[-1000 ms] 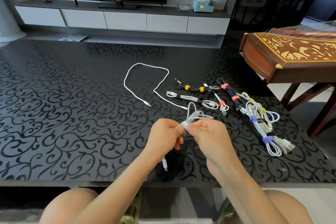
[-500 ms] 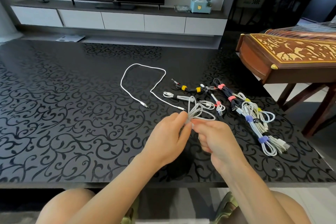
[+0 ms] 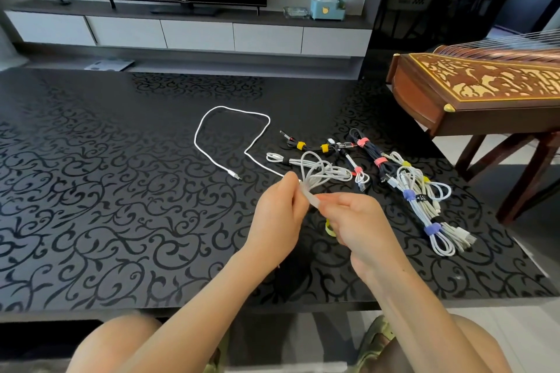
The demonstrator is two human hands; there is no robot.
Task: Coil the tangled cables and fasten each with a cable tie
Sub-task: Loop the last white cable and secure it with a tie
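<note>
Two grips pinching: left grip [image 3: 275,221] holds cable coil [image 3: 318,169] (loops fan beyond), right grip [image 3: 357,221] tie [image 3: 309,198].

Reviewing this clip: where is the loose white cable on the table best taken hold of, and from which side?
Probably the loose white cable just behind its plug, pinched from above, near side: that end lies flat, free, apart from the tied bundles.

Bright daylight — glossy glare, wide-angle bowing
</note>
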